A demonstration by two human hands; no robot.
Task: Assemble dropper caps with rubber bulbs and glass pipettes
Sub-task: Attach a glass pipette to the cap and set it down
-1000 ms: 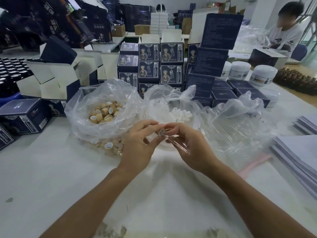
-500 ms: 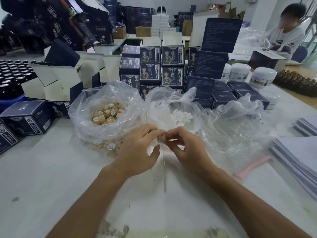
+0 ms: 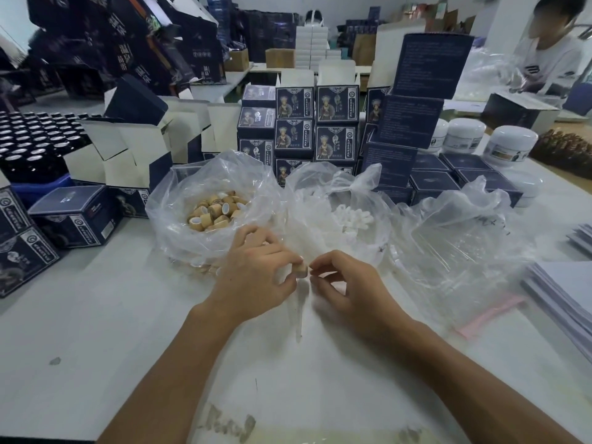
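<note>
Risk: the glass pipette (image 3: 299, 310) hangs as a thin, nearly see-through tube below the tan dropper cap (image 3: 301, 270). By my judgement, a sideways push while seating it could snap the glass or let it slip out onto the table (image 3: 96, 331).
Risk, second: the cap is small and pinched only at its edges, so it could pop free if squeezed unevenly.
Left hand (image 3: 256, 274): knuckles up, fingers curled, thumb and forefinger pinching the cap from its left side.
Right hand (image 3: 344, 283): mirrors it, fingertips curled in and meeting the cap's right side; I cannot tell whether it truly grips the cap or only touches it.
Cap location: between both hands, above the table, just in front of the bags.
Supplies: bag of tan caps (image 3: 214, 211) behind the left hand, bag of white rubber bulbs (image 3: 350, 217) in the middle, clear bag of pipettes (image 3: 464, 251) to the right.
</note>
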